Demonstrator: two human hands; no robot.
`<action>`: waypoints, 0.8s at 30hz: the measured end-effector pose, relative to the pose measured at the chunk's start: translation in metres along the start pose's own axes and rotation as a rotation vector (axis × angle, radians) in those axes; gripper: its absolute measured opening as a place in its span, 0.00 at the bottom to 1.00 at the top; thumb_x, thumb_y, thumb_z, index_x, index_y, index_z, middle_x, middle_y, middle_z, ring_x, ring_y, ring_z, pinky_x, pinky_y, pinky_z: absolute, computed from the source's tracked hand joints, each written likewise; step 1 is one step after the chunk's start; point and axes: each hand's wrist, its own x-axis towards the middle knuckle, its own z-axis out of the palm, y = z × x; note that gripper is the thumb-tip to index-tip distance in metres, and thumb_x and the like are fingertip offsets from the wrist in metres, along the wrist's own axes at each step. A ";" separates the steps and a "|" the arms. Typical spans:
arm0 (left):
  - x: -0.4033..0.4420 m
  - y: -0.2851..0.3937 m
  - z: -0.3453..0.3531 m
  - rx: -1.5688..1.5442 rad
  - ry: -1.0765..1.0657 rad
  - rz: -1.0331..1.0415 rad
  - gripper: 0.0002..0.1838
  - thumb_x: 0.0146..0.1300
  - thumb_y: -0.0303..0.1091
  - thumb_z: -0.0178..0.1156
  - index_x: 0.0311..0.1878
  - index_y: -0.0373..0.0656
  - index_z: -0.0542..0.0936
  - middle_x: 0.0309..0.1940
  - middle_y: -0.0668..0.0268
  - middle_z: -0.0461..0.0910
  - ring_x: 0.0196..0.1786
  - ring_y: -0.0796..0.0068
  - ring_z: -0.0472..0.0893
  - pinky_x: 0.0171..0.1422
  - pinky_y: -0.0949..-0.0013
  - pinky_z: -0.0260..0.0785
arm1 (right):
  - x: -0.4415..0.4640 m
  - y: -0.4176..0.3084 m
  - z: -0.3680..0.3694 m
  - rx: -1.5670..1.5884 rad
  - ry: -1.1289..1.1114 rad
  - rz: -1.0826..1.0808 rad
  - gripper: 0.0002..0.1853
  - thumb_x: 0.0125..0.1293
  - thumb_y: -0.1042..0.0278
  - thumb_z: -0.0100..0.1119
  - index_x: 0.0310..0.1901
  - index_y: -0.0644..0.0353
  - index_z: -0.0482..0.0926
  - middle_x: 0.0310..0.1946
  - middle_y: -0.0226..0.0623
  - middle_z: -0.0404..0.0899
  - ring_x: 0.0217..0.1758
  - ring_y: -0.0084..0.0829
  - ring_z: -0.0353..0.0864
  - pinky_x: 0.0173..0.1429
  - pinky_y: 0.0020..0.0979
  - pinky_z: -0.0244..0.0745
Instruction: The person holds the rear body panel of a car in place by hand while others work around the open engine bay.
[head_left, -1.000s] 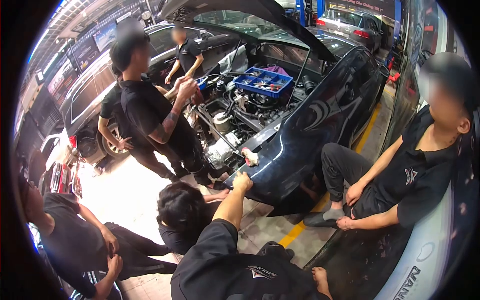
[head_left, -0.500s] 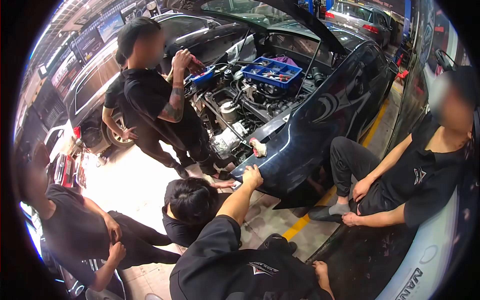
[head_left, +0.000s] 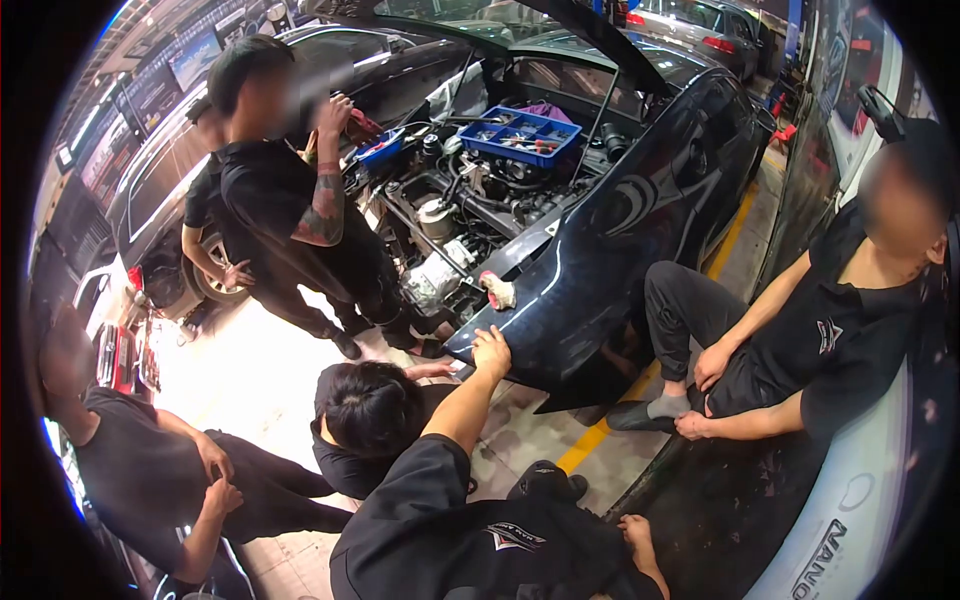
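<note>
My left hand rests on the front corner of the dark car's fender, fingers laid over the panel and nothing seen in them. Just above it on the fender's edge lies a crumpled white-and-red cloth or glove. A crouching person's hand reaches to the same corner, left of mine, near a small pale piece I cannot identify. My right hand is low at the lower right, beside my black shirt. Its fingers look loosely bent and apart, with no object visible in them.
The hood is up over the engine bay. A blue compartment tray of small tools and parts stands on the engine. People stand at the left; one sits at the right. Yellow floor line runs beside the car.
The whole view has shifted a little, so the car and people appear slightly further left. My left hand stays on the fender, its fingers a bit more spread. My right hand has barely moved.
</note>
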 end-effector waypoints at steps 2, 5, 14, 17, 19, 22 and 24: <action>0.001 0.000 0.003 -0.017 0.030 -0.014 0.38 0.67 0.40 0.53 0.77 0.38 0.54 0.72 0.31 0.56 0.64 0.33 0.71 0.54 0.46 0.77 | 0.001 0.000 0.001 -0.001 -0.019 -0.011 0.10 0.67 0.63 0.56 0.40 0.60 0.81 0.28 0.40 0.85 0.21 0.29 0.81 0.25 0.31 0.73; 0.008 0.003 0.013 0.022 0.044 -0.056 0.31 0.73 0.37 0.43 0.77 0.39 0.55 0.72 0.31 0.55 0.64 0.31 0.70 0.49 0.42 0.77 | 0.003 0.003 0.004 -0.038 -0.009 -0.105 0.09 0.66 0.63 0.58 0.38 0.61 0.80 0.27 0.40 0.84 0.20 0.30 0.80 0.24 0.31 0.73; -0.003 0.010 0.000 -0.006 0.038 -0.091 0.30 0.73 0.35 0.41 0.77 0.37 0.56 0.72 0.33 0.57 0.64 0.31 0.70 0.47 0.39 0.76 | 0.071 -0.092 -0.034 0.082 -0.640 0.061 0.12 0.66 0.65 0.60 0.45 0.63 0.79 0.36 0.46 0.84 0.24 0.35 0.79 0.30 0.36 0.75; 0.004 0.013 0.007 0.006 0.027 -0.135 0.30 0.74 0.37 0.41 0.78 0.41 0.54 0.74 0.34 0.54 0.65 0.32 0.69 0.45 0.42 0.76 | 0.103 -0.183 -0.062 0.185 -0.982 0.265 0.12 0.67 0.68 0.59 0.48 0.65 0.79 0.39 0.46 0.84 0.29 0.36 0.82 0.36 0.37 0.77; 0.002 0.015 0.004 -0.001 0.030 -0.143 0.30 0.74 0.35 0.41 0.78 0.41 0.55 0.73 0.35 0.55 0.66 0.33 0.68 0.46 0.42 0.76 | 0.127 -0.261 -0.089 0.264 -1.192 0.421 0.13 0.67 0.70 0.58 0.50 0.65 0.80 0.41 0.47 0.84 0.33 0.37 0.84 0.41 0.37 0.78; 0.001 0.014 -0.001 -0.049 0.014 -0.151 0.30 0.74 0.35 0.41 0.78 0.42 0.55 0.74 0.36 0.55 0.67 0.33 0.67 0.49 0.41 0.75 | 0.230 -0.311 -0.127 0.328 -1.387 0.610 0.13 0.68 0.72 0.57 0.52 0.66 0.80 0.43 0.47 0.84 0.37 0.38 0.85 0.45 0.38 0.80; 0.003 0.014 -0.001 -0.081 0.007 -0.164 0.29 0.75 0.35 0.40 0.78 0.43 0.55 0.74 0.38 0.54 0.67 0.34 0.67 0.50 0.41 0.75 | 0.250 -0.328 -0.114 0.514 -1.151 0.449 0.23 0.68 0.42 0.55 0.52 0.52 0.73 0.47 0.60 0.77 0.31 0.44 0.78 0.27 0.44 0.72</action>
